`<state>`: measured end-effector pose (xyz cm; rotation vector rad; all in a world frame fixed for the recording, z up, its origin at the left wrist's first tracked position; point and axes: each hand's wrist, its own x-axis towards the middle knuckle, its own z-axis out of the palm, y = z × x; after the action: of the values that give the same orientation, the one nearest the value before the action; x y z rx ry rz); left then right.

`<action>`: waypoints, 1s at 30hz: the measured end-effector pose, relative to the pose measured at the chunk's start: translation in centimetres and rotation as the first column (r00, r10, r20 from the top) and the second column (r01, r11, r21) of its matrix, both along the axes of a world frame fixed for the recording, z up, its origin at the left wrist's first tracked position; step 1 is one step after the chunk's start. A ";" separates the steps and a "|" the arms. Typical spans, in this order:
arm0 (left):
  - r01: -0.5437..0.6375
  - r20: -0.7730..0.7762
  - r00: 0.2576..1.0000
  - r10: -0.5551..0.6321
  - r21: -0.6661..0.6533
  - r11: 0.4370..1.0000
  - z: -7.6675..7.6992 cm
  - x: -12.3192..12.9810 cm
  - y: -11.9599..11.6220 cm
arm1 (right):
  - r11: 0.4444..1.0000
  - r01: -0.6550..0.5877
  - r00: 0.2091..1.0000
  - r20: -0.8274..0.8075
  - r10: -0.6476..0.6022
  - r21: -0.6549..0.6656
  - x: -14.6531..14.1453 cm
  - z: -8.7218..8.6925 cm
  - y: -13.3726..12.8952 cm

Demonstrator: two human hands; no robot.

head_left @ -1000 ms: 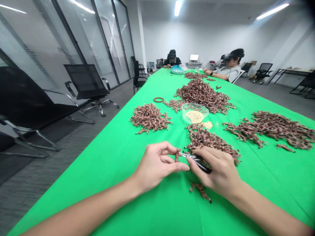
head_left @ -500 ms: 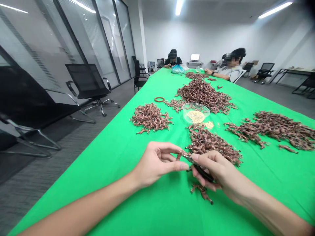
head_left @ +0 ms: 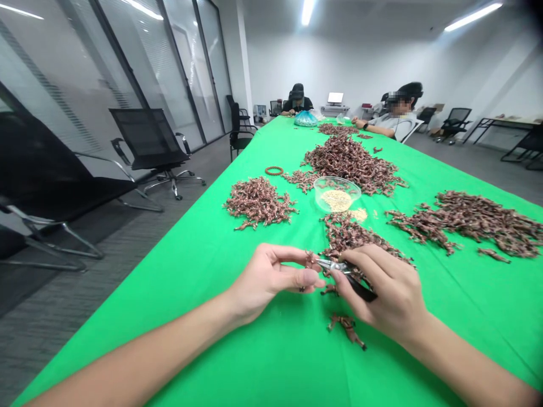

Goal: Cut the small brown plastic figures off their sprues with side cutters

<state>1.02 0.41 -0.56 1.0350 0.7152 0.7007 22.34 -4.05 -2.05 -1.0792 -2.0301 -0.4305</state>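
My left hand (head_left: 265, 282) pinches a small brown figure (head_left: 310, 257), apparently a toy animal, between thumb and fingers. In my right hand (head_left: 388, 285) is a pair of small pliers or nippers (head_left: 333, 264) with silver jaws and black handles. The jaw tips point left and meet or nearly meet the figure at my left fingertips; contact is hard to make out. Just below my right hand, a loose brown animal figure (head_left: 348, 329) lies on its side. A pile of similar figures (head_left: 354, 234) lies behind the pliers, partly covered by my right hand.
On the green tablecloth (head_left: 203, 339) are further figure piles to the left (head_left: 258, 200), back (head_left: 350, 161) and right (head_left: 487, 220). A clear bowl (head_left: 338, 195) holds pale bits, some spilled beside it. A brown ring (head_left: 274, 170) lies farther left. Two people sit at the far end.
My right hand has turned over, its back now facing up, and the pliers lie flatter with their jaws showing more. My left thumb has moved in closer over the fingers.
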 end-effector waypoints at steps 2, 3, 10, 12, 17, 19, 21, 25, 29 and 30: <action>0.012 0.006 1.000 -0.012 -0.005 1.000 0.0 0.0 0.0 | 1.000 -0.002 1.000 0.031 0.001 0.024 0.0 0.1 0.0; 0.017 0.010 1.000 -0.017 -0.006 1.000 0.0 0.0 0.0 | 0.999 0.000 0.999 0.050 -0.002 0.038 0.0 0.2 0.0; 0.045 0.046 0.998 -0.045 -0.001 0.999 0.0 0.0 0.0 | 0.991 0.034 0.985 0.163 -0.056 0.131 0.0 0.4 -0.1; 0.060 0.048 0.997 -0.060 0.008 0.998 0.1 0.0 0.0 | 0.989 0.033 0.982 0.177 -0.059 0.147 -0.1 0.4 -0.2; 0.061 0.028 0.998 -0.062 0.037 0.997 0.2 0.0 -0.1 | 0.983 0.035 0.973 0.219 -0.074 0.178 0.0 0.5 -0.3; 0.049 -0.015 0.999 -0.049 0.052 0.997 0.1 -0.1 -0.1 | 0.984 0.035 0.969 0.234 -0.076 0.176 0.0 0.5 -0.5; 0.039 -0.073 0.997 -0.033 0.078 0.996 0.1 -0.1 -0.1 | 0.988 0.037 0.974 0.217 -0.070 0.150 -0.2 0.5 -0.7; 0.022 -0.156 0.988 0.002 0.152 0.988 0.0 -0.3 -0.1 | 0.995 0.001 1.000 -0.012 -0.003 -0.101 -0.9 0.7 -1.0; 0.005 -0.206 0.978 0.047 0.243 0.970 -0.1 -0.4 -0.1 | 0.931 -0.086 0.973 -0.232 0.001 -0.355 -1.6 1.1 -1.2; 0.008 -0.211 0.976 0.048 0.255 0.967 -0.1 -0.4 -0.1 | 0.915 -0.089 0.968 -0.250 -0.013 -0.393 -1.7 1.2 -1.2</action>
<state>0.58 0.28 -0.66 1.3565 0.8388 0.7167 20.61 -5.22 -0.84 -1.2624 -1.9520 0.1517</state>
